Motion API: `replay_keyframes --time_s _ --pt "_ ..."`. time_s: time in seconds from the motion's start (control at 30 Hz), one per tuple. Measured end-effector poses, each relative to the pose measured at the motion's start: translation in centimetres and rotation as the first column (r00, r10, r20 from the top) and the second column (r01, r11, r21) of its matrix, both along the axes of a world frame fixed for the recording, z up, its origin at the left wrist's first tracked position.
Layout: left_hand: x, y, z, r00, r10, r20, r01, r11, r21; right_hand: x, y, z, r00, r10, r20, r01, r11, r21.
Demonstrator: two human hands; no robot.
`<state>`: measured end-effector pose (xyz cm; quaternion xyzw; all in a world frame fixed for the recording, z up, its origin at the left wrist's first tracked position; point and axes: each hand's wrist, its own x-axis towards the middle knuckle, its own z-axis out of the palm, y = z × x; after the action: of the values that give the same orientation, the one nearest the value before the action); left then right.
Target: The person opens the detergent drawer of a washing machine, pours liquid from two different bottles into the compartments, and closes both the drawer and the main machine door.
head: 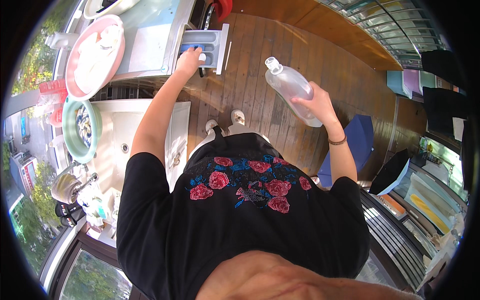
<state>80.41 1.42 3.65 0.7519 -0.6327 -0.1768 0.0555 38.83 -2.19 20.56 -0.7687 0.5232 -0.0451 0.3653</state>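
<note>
My right hand point(315, 103) is wrapped around the lower part of a large translucent plastic bottle point(290, 88). The bottle bears the Dettol name and tilts with its uncapped neck pointing up and left. At upper left, my left hand point(191, 60) reaches over a pulled-out grey detergent drawer point(210, 36) of a washing machine point(150, 41). A small white round piece point(202, 57), perhaps a cap, shows at its fingertips. A blue insert point(192, 47) lies in the drawer beside the hand, which partly covers it.
On the left, a pink basin point(122, 48) of white cloth stands on the machine. A green basin point(67, 129) of patterned cloth rests at a white sink point(112, 123) with a faucet point(88, 182). Blue umbrella point(360, 138) and black umbrella point(392, 170) stand open on the right. Wooden floorboards point(247, 75) lie ahead.
</note>
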Motion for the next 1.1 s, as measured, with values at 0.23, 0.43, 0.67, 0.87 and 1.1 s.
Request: replay_keyframes --time_s 0.23,0.43,0.67,0.87,1.1 --pt "0.7 -0.2 -0.5 0.997 0.055 -0.046 -0.063 0.979 -0.195 0.6 -0.3 0.6 1.0 0.019 0.006 -0.02 1.0 0.022" --pt "0.0 0.6 -0.4 0.992 0.093 -0.091 -0.108 0.977 -0.186 0.8 -0.7 0.1 0.999 0.053 0.007 -0.053 0.999 0.004" --pt "1.7 1.0 -2.9 0.995 0.099 -0.031 -0.103 0.974 -0.2 2.2 -0.6 0.2 0.995 0.093 0.039 -0.093 0.996 0.006" --pt "1.7 1.9 -0.9 0.623 0.338 -0.705 -0.536 0.841 -0.07 3.8 -0.5 -1.0 0.983 0.172 0.066 -0.173 0.985 0.008" --pt "0.2 6.8 2.2 -0.314 0.06 -0.948 -0.434 0.879 0.199 7.6 0.5 -1.0 0.972 0.219 0.081 -0.225 0.972 0.073"
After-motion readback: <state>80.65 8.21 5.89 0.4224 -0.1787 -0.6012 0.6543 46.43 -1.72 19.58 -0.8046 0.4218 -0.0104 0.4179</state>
